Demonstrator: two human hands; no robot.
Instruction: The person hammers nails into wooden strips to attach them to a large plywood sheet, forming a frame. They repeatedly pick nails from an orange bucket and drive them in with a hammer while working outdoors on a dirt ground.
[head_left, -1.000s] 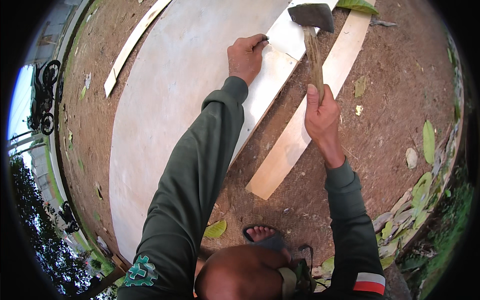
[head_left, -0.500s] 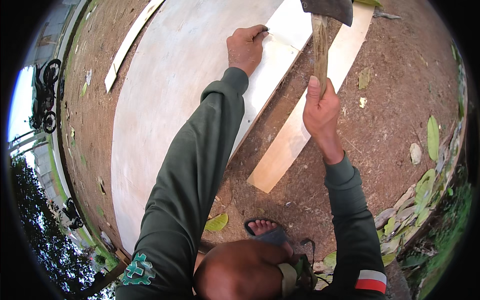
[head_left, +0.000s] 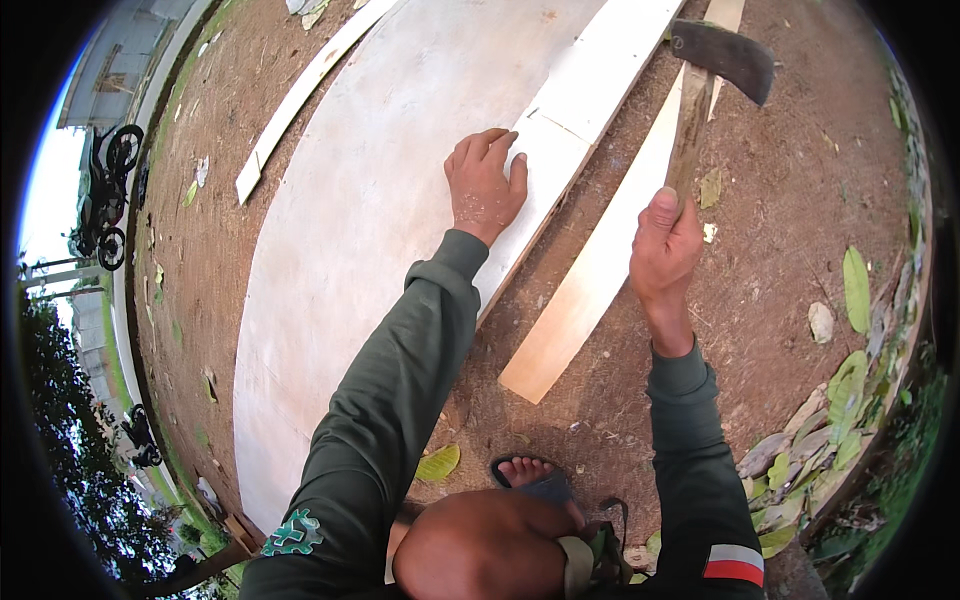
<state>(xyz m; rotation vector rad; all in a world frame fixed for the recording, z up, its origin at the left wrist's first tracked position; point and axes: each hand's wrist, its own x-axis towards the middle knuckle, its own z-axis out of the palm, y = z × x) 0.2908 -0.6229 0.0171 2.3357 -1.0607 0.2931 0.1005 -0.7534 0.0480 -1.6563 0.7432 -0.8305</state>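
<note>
A large pale plywood sheet (head_left: 370,230) lies on bare brown ground. My left hand (head_left: 484,182) rests on it, fingers bent, pinching something small at a cut line near the sheet's right edge. A narrow plywood strip (head_left: 600,270) lies loose on the dirt to the right of the sheet. My right hand (head_left: 664,246) grips the wooden handle of a hammer, its dark metal head (head_left: 728,58) raised above the strip's far end.
Another thin wood strip (head_left: 300,95) lies on the dirt to the left. My sandalled foot (head_left: 528,474) stands near the strip's close end. Fallen leaves (head_left: 855,290) and stones line the right side. Parked motorbikes (head_left: 105,190) stand far left.
My view has dropped closer to the sheet. The hammer head has tilted to the right. My left hand stays at the cut line.
</note>
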